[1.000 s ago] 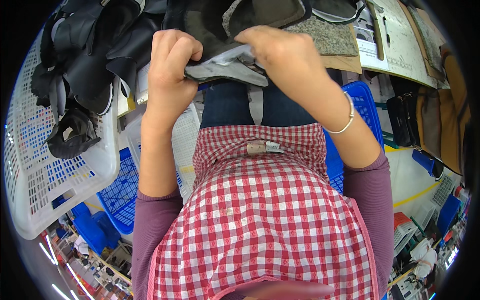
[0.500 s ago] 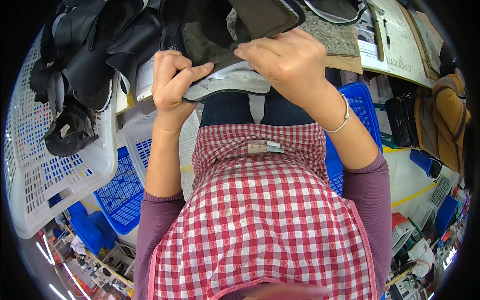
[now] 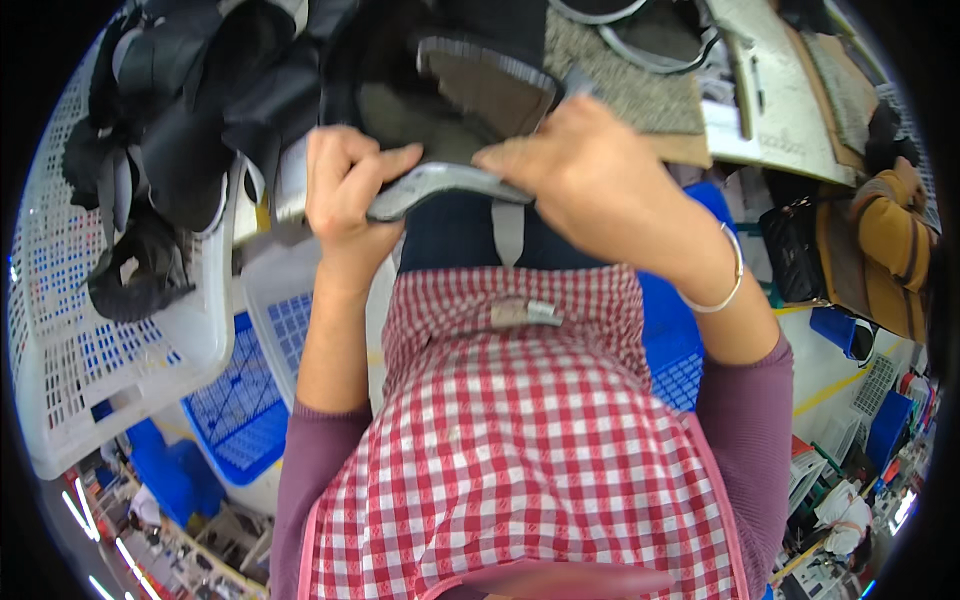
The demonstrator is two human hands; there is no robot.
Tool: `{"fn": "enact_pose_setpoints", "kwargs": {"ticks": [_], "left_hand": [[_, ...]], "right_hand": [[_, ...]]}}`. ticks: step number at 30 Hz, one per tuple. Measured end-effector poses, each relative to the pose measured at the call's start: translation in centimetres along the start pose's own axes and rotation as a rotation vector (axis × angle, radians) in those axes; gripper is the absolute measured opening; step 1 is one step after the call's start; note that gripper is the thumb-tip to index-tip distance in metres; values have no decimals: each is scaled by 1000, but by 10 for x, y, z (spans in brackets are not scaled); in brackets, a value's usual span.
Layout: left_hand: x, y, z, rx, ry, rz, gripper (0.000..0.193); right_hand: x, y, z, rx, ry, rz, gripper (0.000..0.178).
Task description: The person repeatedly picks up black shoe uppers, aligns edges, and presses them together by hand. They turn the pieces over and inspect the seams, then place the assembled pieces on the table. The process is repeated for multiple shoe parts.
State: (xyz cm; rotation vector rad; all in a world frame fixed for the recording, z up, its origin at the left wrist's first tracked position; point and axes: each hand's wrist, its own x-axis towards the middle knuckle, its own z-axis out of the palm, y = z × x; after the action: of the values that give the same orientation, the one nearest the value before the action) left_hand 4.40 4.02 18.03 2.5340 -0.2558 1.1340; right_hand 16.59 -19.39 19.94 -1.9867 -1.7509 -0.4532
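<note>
A black leather shoe upper (image 3: 420,130), with a pale grey strip along its near edge, is stretched between my two hands above my lap. My left hand (image 3: 345,190) is closed on the left end of that edge, its thumb lying on top and pointing inward. My right hand (image 3: 590,180) is closed on the right end, with the fingertips pressed at the edge; motion blurs it slightly. Behind the fingers, a flap (image 3: 490,85) of the upper with a light, frayed-looking border stands up. The far part of the upper runs out at the top of the picture.
At left, black leather pieces (image 3: 190,130) are heaped over a white plastic basket (image 3: 130,385). Blue crates (image 3: 235,430) stand below. On the bench to the right lie a rough grey slab (image 3: 625,85), a long-handled tool (image 3: 743,95) and a pen (image 3: 758,85). A black bag (image 3: 795,250) hangs farther right.
My right hand has moved down and to the right, its wrist lower. The upper has tilted, so the grey strip looks narrower and the flap's inside shows differently. My left hand has dropped slightly.
</note>
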Motion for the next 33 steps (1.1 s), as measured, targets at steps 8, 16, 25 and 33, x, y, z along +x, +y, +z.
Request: {"fn": "enact_pose_setpoints", "kwargs": {"ticks": [8,16,25,33], "left_hand": [[39,36,-1,-44,-138,-110,32],[46,32,-7,-31,-200,-168,26],[136,118,-58,99,-183,271,83],[81,38,1,110,-279,409,35]], "right_hand": [[8,15,16,-212,301,109,8],[-2,19,31,-86,264,247,11],[38,38,11,1275,559,823,14],[22,15,62,1658,734,911,11]]}}
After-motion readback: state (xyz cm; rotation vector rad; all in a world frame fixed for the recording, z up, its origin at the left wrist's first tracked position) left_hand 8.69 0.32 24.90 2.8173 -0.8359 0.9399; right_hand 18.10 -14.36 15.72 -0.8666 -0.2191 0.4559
